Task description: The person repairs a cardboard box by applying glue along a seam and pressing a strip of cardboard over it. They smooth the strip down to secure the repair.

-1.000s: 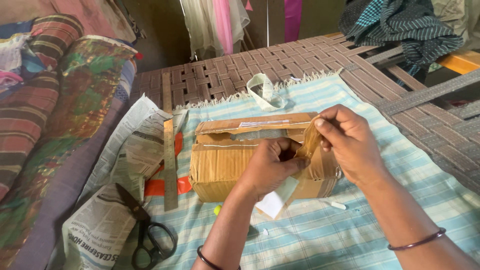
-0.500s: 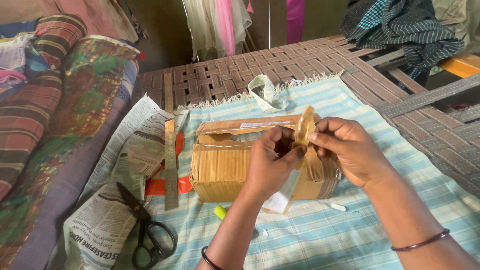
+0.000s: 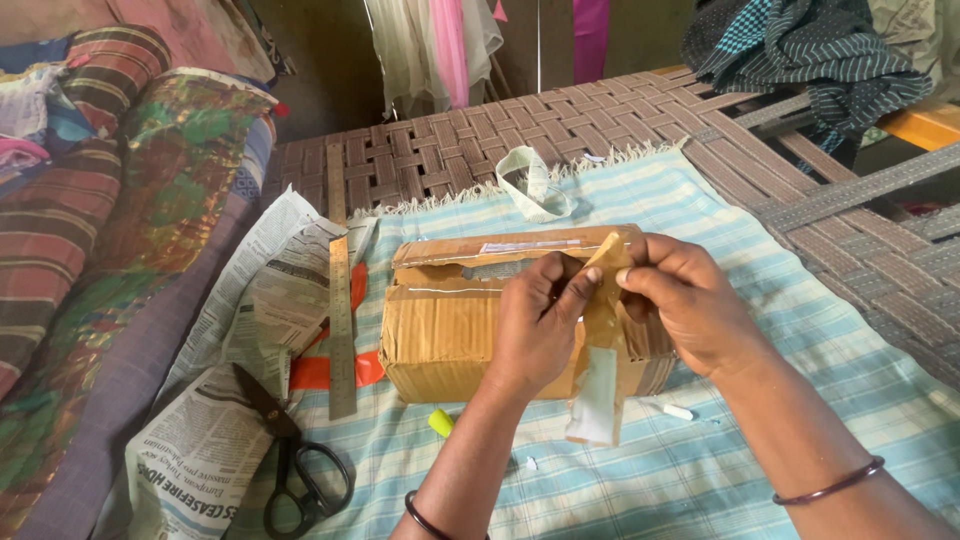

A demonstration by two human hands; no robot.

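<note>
A brown cardboard box (image 3: 450,320) lies on a blue striped cloth (image 3: 700,440), its top flaps slightly apart. A strip of brown packing tape (image 3: 600,370) is peeled up from the box's right end and hangs down in front. My left hand (image 3: 535,320) pinches the strip near its top with thumb and fingers. My right hand (image 3: 690,300) grips the same strip from the right, resting against the box's right end.
Black scissors (image 3: 290,455) lie on newspaper (image 3: 210,430) at front left. A long ruler (image 3: 341,320) and an orange strip (image 3: 325,370) lie left of the box. A yellow-green cap (image 3: 441,422), a white chalk piece (image 3: 677,411), a tape loop (image 3: 530,185) and woven cot webbing (image 3: 480,130) surround it.
Both hands have pulled the tape strip further off the box's right end, so more of it now hangs loose in front. The box has stayed in place.
</note>
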